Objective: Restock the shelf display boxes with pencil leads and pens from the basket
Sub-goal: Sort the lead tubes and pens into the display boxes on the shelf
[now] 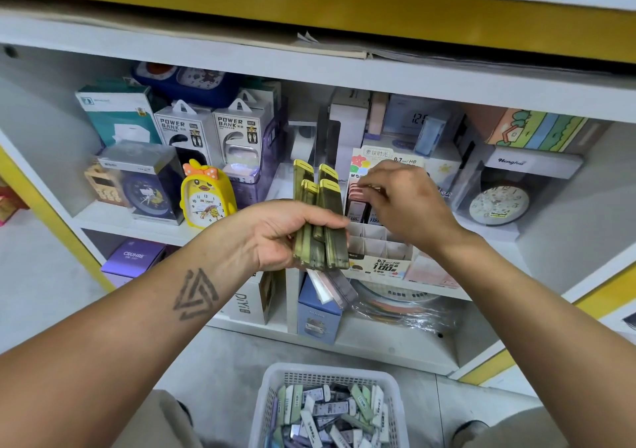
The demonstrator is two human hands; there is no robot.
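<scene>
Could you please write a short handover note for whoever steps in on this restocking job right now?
Left hand grips a fanned bundle of green lead cases, with a few pale ones below.
Right hand pinches pink cases at the back rows of the display box on the shelf.
Done: back rows partly stocked.
Left: front compartments look empty; the basket on the floor holds many more cases.
</scene>
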